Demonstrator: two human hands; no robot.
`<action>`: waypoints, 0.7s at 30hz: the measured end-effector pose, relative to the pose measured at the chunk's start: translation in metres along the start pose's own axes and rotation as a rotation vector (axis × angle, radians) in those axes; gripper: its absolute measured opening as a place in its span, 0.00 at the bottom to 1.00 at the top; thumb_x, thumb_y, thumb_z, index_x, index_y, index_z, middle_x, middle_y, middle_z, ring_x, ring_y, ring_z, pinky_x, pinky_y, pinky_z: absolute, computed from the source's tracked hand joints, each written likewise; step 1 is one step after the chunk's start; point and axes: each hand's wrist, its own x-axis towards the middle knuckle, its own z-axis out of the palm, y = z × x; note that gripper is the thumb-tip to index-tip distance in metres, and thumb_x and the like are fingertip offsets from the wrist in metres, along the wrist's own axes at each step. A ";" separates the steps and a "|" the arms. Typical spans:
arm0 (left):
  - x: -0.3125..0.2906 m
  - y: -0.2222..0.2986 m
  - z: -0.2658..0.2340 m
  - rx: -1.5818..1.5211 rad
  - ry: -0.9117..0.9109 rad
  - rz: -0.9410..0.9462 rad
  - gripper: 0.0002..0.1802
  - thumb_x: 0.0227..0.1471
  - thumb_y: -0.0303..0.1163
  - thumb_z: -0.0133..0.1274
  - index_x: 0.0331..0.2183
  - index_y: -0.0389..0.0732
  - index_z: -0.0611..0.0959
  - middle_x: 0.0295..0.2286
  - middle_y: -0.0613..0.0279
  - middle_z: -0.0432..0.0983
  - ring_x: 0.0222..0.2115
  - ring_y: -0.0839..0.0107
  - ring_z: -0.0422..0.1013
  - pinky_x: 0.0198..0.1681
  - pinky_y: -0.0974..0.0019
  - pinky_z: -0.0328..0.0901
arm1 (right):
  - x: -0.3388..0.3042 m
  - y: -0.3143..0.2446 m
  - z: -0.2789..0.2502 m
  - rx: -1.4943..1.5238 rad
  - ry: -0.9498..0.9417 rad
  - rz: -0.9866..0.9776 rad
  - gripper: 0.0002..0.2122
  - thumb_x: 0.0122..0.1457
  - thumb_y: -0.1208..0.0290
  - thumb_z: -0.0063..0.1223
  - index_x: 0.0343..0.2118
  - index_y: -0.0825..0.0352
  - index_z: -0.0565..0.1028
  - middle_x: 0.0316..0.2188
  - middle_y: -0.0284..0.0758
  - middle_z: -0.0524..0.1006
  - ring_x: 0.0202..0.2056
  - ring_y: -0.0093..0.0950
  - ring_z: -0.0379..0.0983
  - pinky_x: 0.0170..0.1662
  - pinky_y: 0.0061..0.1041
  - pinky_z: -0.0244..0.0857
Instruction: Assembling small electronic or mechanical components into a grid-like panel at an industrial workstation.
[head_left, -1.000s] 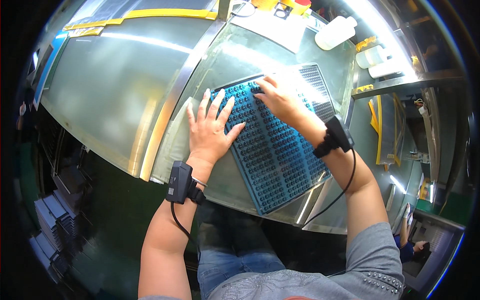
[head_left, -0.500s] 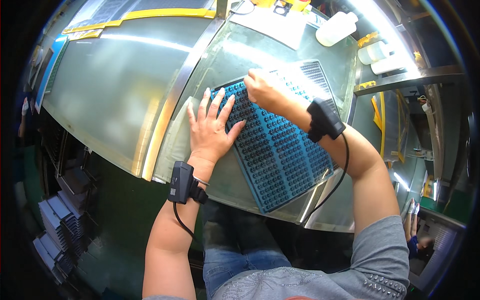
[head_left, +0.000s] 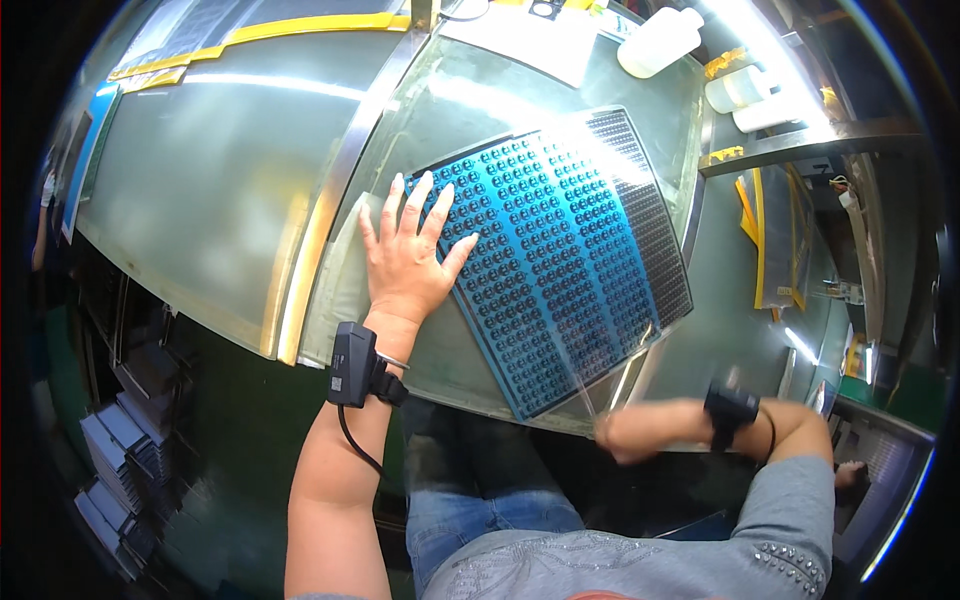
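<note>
A blue sheet (head_left: 545, 260) with rows of dark round-cornered shapes and a black dotted strip along its right side lies tilted on the glass-topped table. My left hand (head_left: 408, 265) is spread flat, its fingertips on the sheet's upper left edge and its thumb over the nearest rows. Near the table's front edge, my right hand (head_left: 640, 430) is closed and smeared by motion. From its fingers a thin clear film (head_left: 588, 375) stretches back up over the sheet's lower part. Most of the film's outline is lost in glare and transparency.
White plastic bottles (head_left: 660, 42) stand at the far right, by a metal frame bar (head_left: 815, 145). A white paper (head_left: 530, 40) lies at the back. A metal strip (head_left: 345, 180) divides the tabletop. Stacked panels (head_left: 115, 445) sit low at the left.
My right hand has swept from the sheet's upper left corner down and right to the front edge, drawing the clear film along. My left hand stays on the sheet.
</note>
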 end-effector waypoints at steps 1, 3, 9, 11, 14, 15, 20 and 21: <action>0.001 0.000 -0.001 -0.002 0.001 0.003 0.34 0.54 0.57 0.54 0.59 0.58 0.71 0.62 0.68 0.59 0.65 0.58 0.49 0.66 0.36 0.39 | -0.016 -0.009 0.051 0.092 0.036 -0.028 0.12 0.46 0.68 0.54 0.29 0.74 0.78 0.30 0.52 0.79 0.33 0.49 0.78 0.38 0.45 0.73; 0.001 0.000 -0.002 -0.003 0.003 0.005 0.34 0.54 0.57 0.54 0.59 0.58 0.71 0.62 0.68 0.59 0.65 0.58 0.50 0.66 0.36 0.39 | -0.046 -0.031 0.157 0.377 -0.172 0.018 0.13 0.47 0.67 0.55 0.31 0.73 0.79 0.27 0.51 0.79 0.32 0.49 0.78 0.36 0.45 0.73; -0.003 -0.003 0.004 0.015 0.003 0.002 0.35 0.53 0.58 0.54 0.60 0.58 0.71 0.63 0.68 0.59 0.65 0.57 0.49 0.66 0.36 0.40 | -0.127 -0.110 0.303 1.222 -0.557 0.176 0.14 0.60 0.64 0.51 0.42 0.69 0.77 0.35 0.34 0.76 0.38 0.24 0.72 0.42 0.28 0.67; -0.001 -0.005 0.003 0.024 0.001 0.049 0.37 0.53 0.60 0.53 0.61 0.57 0.70 0.63 0.64 0.58 0.66 0.55 0.48 0.66 0.36 0.40 | -0.121 -0.105 0.247 1.427 -0.400 0.204 0.10 0.57 0.66 0.52 0.37 0.65 0.78 0.25 0.28 0.75 0.29 0.21 0.73 0.33 0.26 0.68; 0.000 0.003 -0.016 -0.188 0.247 0.075 0.41 0.53 0.64 0.51 0.62 0.52 0.68 0.64 0.56 0.56 0.67 0.50 0.46 0.65 0.37 0.39 | -0.088 -0.077 0.105 1.715 -0.160 0.132 0.05 0.57 0.72 0.50 0.31 0.67 0.74 0.26 0.31 0.75 0.31 0.22 0.73 0.35 0.22 0.67; -0.002 0.014 -0.025 -0.315 0.348 0.111 0.45 0.51 0.66 0.51 0.62 0.47 0.68 0.63 0.48 0.56 0.66 0.45 0.46 0.65 0.36 0.39 | -0.074 -0.075 0.059 1.778 -0.096 -0.031 0.04 0.59 0.73 0.49 0.29 0.67 0.71 0.26 0.33 0.73 0.31 0.24 0.73 0.38 0.24 0.68; -0.084 0.115 -0.087 -1.507 -0.644 0.153 0.47 0.47 0.54 0.65 0.59 0.34 0.70 0.56 0.46 0.70 0.60 0.56 0.63 0.63 0.57 0.55 | -0.018 -0.084 -0.107 1.684 0.282 -0.489 0.09 0.65 0.66 0.49 0.32 0.66 0.68 0.28 0.39 0.75 0.34 0.33 0.75 0.39 0.31 0.69; -0.096 0.115 -0.095 -1.603 -1.067 0.181 0.32 0.55 0.45 0.61 0.53 0.32 0.76 0.43 0.49 0.79 0.48 0.62 0.73 0.56 0.61 0.63 | -0.019 -0.080 -0.128 1.674 0.365 -0.395 0.07 0.66 0.69 0.46 0.33 0.67 0.68 0.28 0.40 0.75 0.34 0.31 0.76 0.36 0.26 0.70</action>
